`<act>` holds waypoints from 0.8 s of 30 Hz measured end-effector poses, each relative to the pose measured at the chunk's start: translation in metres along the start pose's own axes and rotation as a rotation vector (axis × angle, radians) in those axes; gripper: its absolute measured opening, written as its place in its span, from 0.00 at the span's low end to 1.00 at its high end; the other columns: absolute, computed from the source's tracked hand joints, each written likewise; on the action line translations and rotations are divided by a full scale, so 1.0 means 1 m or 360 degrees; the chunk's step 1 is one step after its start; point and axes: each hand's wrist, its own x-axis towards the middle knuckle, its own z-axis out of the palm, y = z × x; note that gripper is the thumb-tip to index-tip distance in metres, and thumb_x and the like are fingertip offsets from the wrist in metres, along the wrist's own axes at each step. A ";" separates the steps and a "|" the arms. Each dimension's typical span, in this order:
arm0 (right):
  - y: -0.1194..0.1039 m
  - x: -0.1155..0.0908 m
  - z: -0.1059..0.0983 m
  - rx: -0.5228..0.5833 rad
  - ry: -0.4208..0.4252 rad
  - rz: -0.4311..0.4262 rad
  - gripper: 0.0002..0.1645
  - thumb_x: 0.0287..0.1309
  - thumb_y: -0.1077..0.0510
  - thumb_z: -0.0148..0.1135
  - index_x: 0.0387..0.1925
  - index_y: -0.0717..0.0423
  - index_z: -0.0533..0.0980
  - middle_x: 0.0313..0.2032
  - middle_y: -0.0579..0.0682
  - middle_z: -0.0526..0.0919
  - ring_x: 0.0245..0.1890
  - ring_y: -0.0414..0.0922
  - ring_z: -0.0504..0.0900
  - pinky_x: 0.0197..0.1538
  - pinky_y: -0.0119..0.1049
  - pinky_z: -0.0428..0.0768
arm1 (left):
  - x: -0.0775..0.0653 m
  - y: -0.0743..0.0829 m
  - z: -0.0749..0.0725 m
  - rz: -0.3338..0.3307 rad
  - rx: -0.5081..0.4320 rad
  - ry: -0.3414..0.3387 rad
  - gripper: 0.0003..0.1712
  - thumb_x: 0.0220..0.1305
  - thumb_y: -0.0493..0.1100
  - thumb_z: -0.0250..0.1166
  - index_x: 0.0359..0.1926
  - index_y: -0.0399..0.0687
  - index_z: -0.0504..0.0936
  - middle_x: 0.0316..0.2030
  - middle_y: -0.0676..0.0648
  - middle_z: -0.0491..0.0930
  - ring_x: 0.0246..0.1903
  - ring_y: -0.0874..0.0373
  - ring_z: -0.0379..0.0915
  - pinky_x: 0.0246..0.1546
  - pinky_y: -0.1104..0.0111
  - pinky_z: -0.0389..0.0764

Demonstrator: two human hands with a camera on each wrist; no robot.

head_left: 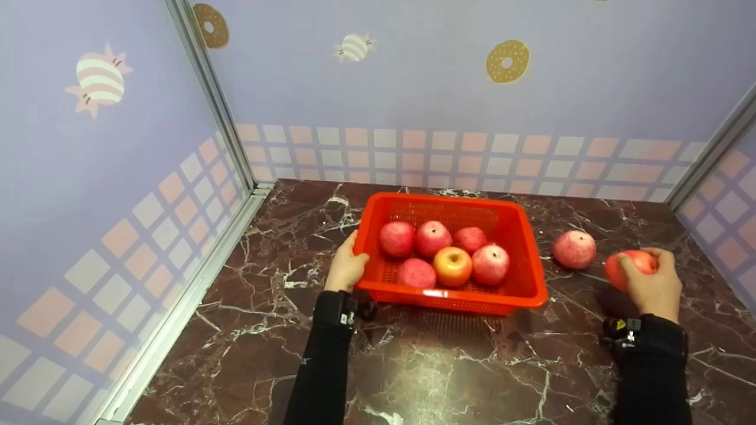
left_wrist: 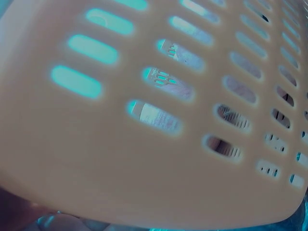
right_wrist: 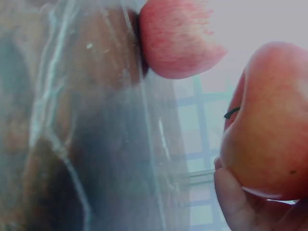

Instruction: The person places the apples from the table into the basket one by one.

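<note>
A red plastic basket (head_left: 378,289) stands on the marble-patterned table, with several apples inside, one of them a yellower apple (head_left: 453,267). My left hand (head_left: 345,267) grips the basket's left rim, thumb over the edge. In the left wrist view the slotted basket wall (left_wrist: 110,154) fills nearly everything. Out to the right, my right hand (head_left: 657,287) holds a red apple (head_left: 629,268) between thumb and fingers. The right wrist view shows this apple (right_wrist: 274,130) close up, its dark stem facing sideways. Another pinkish apple (head_left: 574,249) sits on the table between the basket and my right hand.
Behind the table (head_left: 449,378) rises a lilac wall (head_left: 425,88) with pink and white squares. A similar panel (head_left: 71,195) stands along the left, with a metal strip (head_left: 177,330) at its foot. Another panel (head_left: 726,195) closes the right side.
</note>
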 end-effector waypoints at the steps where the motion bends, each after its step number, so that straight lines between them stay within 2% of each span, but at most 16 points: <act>1: -0.002 0.000 0.000 0.0016 0.0036 -0.0004 0.38 0.63 0.40 0.62 0.71 0.48 0.68 0.67 0.61 0.74 0.56 0.54 0.73 0.45 0.30 0.67 | 0.000 0.000 0.000 0.0001 -0.0001 -0.0001 0.44 0.62 0.24 0.50 0.80 0.35 0.52 0.76 0.33 0.62 0.72 0.40 0.65 0.73 0.51 0.68; 4: -0.007 -0.002 0.001 0.0063 0.0117 -0.0016 0.34 0.63 0.42 0.63 0.69 0.42 0.73 0.66 0.55 0.76 0.52 0.47 0.73 0.45 0.29 0.67 | 0.000 0.000 0.000 0.0004 -0.0002 -0.0004 0.44 0.62 0.24 0.50 0.80 0.34 0.52 0.76 0.33 0.62 0.72 0.39 0.65 0.73 0.51 0.69; 10: -0.015 -0.004 -0.003 0.0116 0.0170 -0.0017 0.28 0.63 0.41 0.63 0.63 0.41 0.75 0.61 0.56 0.77 0.45 0.41 0.72 0.45 0.31 0.67 | 0.001 0.000 -0.001 -0.0011 0.0018 -0.0002 0.44 0.63 0.25 0.50 0.80 0.36 0.52 0.76 0.34 0.61 0.72 0.40 0.65 0.73 0.52 0.68; 16: -0.027 -0.009 -0.006 0.0152 0.0205 -0.0068 0.27 0.64 0.42 0.63 0.62 0.41 0.76 0.58 0.54 0.77 0.40 0.32 0.68 0.44 0.32 0.66 | 0.001 0.001 -0.001 -0.0012 0.0044 0.0010 0.44 0.63 0.26 0.51 0.81 0.37 0.53 0.77 0.35 0.62 0.72 0.41 0.65 0.73 0.52 0.68; 18: -0.031 -0.012 -0.007 0.0172 0.0204 -0.0082 0.26 0.64 0.43 0.63 0.62 0.40 0.76 0.57 0.53 0.78 0.39 0.31 0.67 0.44 0.31 0.66 | 0.001 0.001 -0.002 -0.0016 0.0047 0.0010 0.44 0.63 0.26 0.51 0.81 0.38 0.53 0.76 0.35 0.62 0.71 0.41 0.65 0.72 0.52 0.69; 24: -0.049 -0.022 -0.006 0.0214 0.0221 -0.0228 0.26 0.63 0.46 0.64 0.62 0.44 0.77 0.53 0.52 0.79 0.39 0.32 0.69 0.43 0.30 0.67 | 0.000 0.001 -0.001 -0.0018 0.0064 0.0008 0.44 0.64 0.26 0.51 0.81 0.38 0.53 0.76 0.34 0.62 0.71 0.40 0.66 0.72 0.52 0.69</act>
